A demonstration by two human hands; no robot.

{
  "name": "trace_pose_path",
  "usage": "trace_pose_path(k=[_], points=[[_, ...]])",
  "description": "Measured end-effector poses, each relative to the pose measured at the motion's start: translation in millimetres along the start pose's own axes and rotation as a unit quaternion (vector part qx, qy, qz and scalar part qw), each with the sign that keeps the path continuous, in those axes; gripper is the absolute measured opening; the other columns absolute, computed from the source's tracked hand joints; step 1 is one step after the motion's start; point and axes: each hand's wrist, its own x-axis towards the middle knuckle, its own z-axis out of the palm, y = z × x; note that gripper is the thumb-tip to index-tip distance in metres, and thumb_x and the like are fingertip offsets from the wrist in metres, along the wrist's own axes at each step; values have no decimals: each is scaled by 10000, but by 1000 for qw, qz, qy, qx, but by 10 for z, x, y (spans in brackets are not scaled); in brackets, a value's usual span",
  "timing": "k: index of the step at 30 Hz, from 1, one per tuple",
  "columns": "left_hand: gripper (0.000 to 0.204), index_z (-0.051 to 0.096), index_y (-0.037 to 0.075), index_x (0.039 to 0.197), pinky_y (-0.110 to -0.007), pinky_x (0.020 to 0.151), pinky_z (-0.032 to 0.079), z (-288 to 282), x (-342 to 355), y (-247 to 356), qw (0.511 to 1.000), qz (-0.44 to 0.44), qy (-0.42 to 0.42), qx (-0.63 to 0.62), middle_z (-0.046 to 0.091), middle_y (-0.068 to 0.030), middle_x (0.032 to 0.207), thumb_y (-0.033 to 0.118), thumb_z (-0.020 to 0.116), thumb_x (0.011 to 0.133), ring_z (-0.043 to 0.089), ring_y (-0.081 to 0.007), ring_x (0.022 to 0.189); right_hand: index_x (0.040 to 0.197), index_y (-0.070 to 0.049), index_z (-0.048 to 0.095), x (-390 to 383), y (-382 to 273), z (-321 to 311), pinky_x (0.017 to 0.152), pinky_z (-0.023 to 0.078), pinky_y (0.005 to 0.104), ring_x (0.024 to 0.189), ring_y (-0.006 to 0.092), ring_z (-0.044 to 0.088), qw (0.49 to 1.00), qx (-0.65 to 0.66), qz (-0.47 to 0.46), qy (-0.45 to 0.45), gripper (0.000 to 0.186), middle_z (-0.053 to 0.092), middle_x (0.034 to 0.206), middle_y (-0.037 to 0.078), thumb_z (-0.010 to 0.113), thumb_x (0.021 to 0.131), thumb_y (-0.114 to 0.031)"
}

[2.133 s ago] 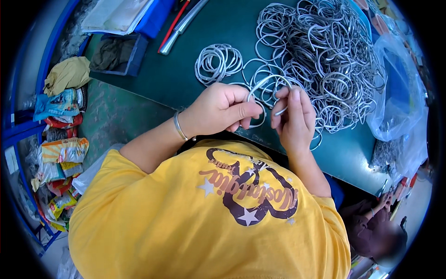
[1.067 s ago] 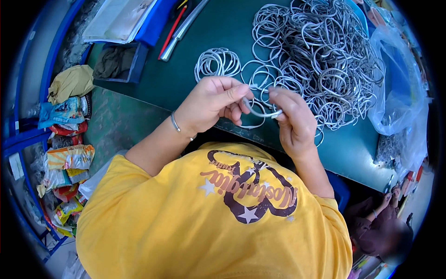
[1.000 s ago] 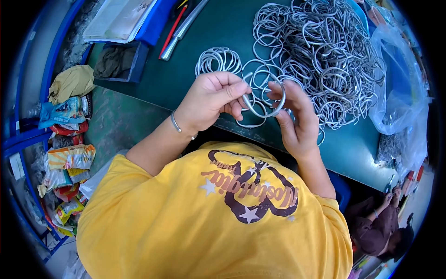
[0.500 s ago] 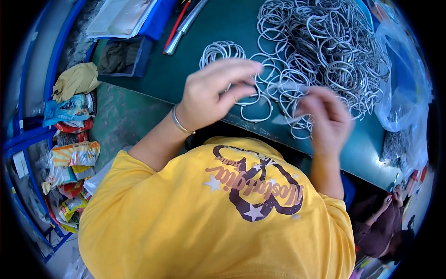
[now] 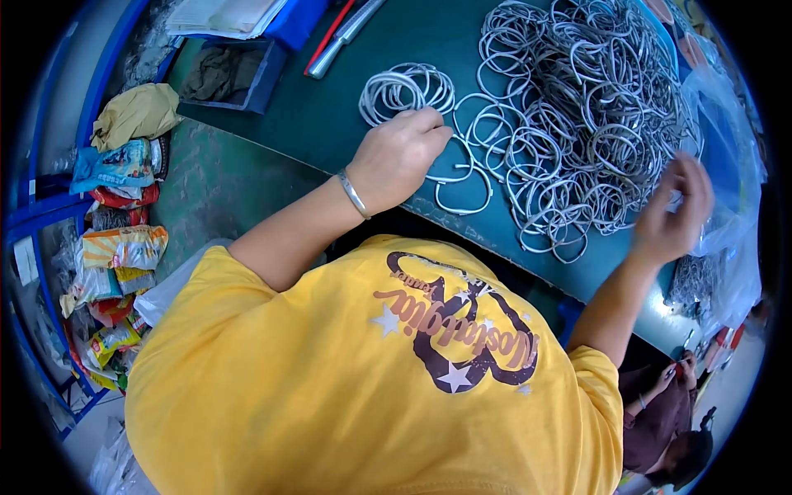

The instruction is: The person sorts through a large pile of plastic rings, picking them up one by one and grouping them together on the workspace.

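Observation:
My left hand (image 5: 402, 155), back upward and fingers curled, is just below a loose bundle of silver wire rings (image 5: 388, 81); whatever its fingertips grip is hidden. Several single rings (image 5: 464, 211) lie beside it on the green table (image 5: 330, 132). My right hand (image 5: 672, 206) is off to the right, over the edge of a big tangled heap of similar rings (image 5: 586, 91) near a clear plastic bag, its fingers half bent and apart.
Blue bin with cloth (image 5: 262, 82), papers (image 5: 219, 12), red and silver rods (image 5: 338, 45) at the back left; assorted packets (image 5: 124, 247) at the left; clear bags (image 5: 718, 140) at the right; a co-worker in dark clothing (image 5: 652, 429) at lower right.
The ring that both hands held a second ago is no longer visible between them. My hands have parted: the right swung outward to the right, and the left turned back upward, slightly rightward.

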Motion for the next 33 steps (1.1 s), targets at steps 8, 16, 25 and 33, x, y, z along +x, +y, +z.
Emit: trace_pose_path(k=[8,16,25,33], points=[[211,660,26,934,-341,628,510,-32,64,-26,994,37,61,-85,627,-114,807,-17,699,731,620,-278,731,948,10,650,-352,-1143,595,614,497,344,684,280,605,891,315,101,-311,155,622,864,142,685,802,-29],[290,662,16,940,-190,550,386,-246,92,45,952,-72,68,-290,604,-40,957,45,806,690,453,-70,605,944,11,671,-426,-1088,529,550,444,208,622,93,569,719,507,379,-287,88,614,751,56,642,866,-15],[133,694,3,862,-246,595,450,-291,132,95,955,20,68,-287,639,-79,801,10,747,740,588,-172,685,1063,-23,660,-446,-1004,455,598,430,237,677,117,541,830,406,254,-287,208,588,803,58,645,856,-27],[422,662,41,1041,-200,585,412,-318,170,134,943,-49,-7,-330,584,-45,1061,125,838,666,508,-70,665,976,-5,676,-447,-987,471,520,409,249,585,134,536,883,409,107,-204,152,579,709,65,667,824,-1]])
